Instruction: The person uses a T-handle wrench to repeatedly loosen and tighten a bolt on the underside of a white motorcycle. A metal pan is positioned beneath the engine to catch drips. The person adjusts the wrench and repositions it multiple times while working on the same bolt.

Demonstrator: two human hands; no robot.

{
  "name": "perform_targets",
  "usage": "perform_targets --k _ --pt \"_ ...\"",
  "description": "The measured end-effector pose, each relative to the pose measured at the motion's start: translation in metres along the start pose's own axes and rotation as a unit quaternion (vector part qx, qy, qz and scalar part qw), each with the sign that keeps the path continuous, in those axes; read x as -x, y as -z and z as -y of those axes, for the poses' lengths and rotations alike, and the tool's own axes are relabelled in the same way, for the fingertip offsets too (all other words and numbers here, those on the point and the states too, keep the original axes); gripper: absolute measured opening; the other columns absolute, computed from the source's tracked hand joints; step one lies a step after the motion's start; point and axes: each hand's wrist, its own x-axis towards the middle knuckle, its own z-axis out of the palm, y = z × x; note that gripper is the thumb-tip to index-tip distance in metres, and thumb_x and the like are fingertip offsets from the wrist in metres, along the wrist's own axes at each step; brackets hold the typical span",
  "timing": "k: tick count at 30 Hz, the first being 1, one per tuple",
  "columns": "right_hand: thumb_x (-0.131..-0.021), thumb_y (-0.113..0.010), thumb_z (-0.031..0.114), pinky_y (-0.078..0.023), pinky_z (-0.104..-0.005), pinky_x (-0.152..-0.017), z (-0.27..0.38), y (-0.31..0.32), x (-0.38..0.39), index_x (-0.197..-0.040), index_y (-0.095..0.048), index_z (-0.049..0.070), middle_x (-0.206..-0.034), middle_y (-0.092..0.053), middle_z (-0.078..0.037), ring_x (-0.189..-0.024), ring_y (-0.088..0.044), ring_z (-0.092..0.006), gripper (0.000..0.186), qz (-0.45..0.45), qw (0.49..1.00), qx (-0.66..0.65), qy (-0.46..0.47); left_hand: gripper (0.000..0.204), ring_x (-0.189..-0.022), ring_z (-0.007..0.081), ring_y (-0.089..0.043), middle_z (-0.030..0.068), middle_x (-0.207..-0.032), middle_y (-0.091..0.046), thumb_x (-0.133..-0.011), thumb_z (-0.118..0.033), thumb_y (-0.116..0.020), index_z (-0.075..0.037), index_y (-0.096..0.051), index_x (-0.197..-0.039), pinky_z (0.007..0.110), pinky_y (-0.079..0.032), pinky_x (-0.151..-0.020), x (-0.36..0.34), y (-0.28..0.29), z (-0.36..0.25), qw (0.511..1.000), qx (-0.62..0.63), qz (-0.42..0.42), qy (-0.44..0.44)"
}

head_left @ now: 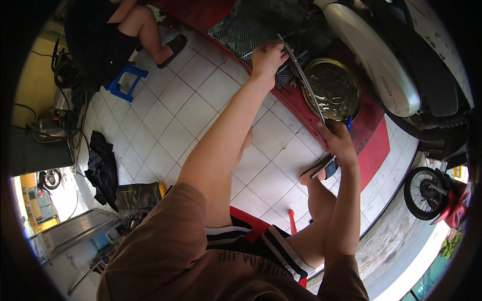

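Observation:
A long, thin metal rod (307, 82) runs slantwise between my two hands, over the edge of the red platform. Its exact kind cannot be told. My left hand (268, 59) is closed around its far end, fingers curled by the tip. At the near end, my right hand (341, 144) grips the rod with the thumb along it. A round golden tray (357, 85) of dark, shiny liquid lies just right of the rod. Beside my left hand, metal tools (292, 80) rest on the platform. Something blue (350, 121) shows past my right hand.
The red platform (370, 131) carries a motorcycle with a silver-grey panel (386, 65) at the upper right. Another person's leg (150, 37) and a blue stool (126, 83) are at upper left. White tiles (201, 108) cover the floor. A black cloth (100, 160) lies left.

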Motion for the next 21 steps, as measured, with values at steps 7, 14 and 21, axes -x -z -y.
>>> perform_targets --k 7,14,21 --pt "-0.086 -0.068 0.032 -0.043 -0.028 -0.052 0.005 -0.017 0.002 -0.09 -0.058 0.0 -0.064 -0.058 -0.005 -0.057 -0.057 -0.0127 0.034 0.16 0.985 0.037 -0.051 0.029 -0.095 0.0177 -0.064 0.0097 -0.109 -0.062 -0.09 -0.009 -0.059 0.002 -0.057 -0.117 0.029 -0.053 -0.09 0.002 0.0 0.006 0.991 -0.119 0.056 0.029" --pt "-0.088 -0.067 0.025 -0.046 -0.0303 -0.057 0.021 -0.014 0.004 -0.094 -0.056 -0.002 -0.07 -0.059 -0.007 -0.061 -0.058 -0.0146 0.03 0.208 0.971 0.067 -0.093 0.039 -0.095 0.0157 -0.063 0.011 -0.108 -0.063 -0.09 -0.015 -0.064 0.003 -0.054 -0.123 0.026 -0.054 -0.085 0.004 -0.004 0.006 0.977 -0.197 0.064 0.052" --pt "-0.088 -0.066 0.022 -0.044 -0.0296 -0.055 0.016 -0.01 0.002 -0.089 -0.056 0.0 -0.067 -0.059 -0.006 -0.059 -0.059 -0.0145 0.024 0.163 0.98 0.08 -0.084 0.062 -0.088 0.0221 -0.068 0.0165 -0.108 -0.065 -0.088 -0.02 -0.067 -0.006 -0.036 -0.141 0.032 -0.057 -0.077 0.014 -0.005 0.005 0.96 -0.221 0.132 0.108"
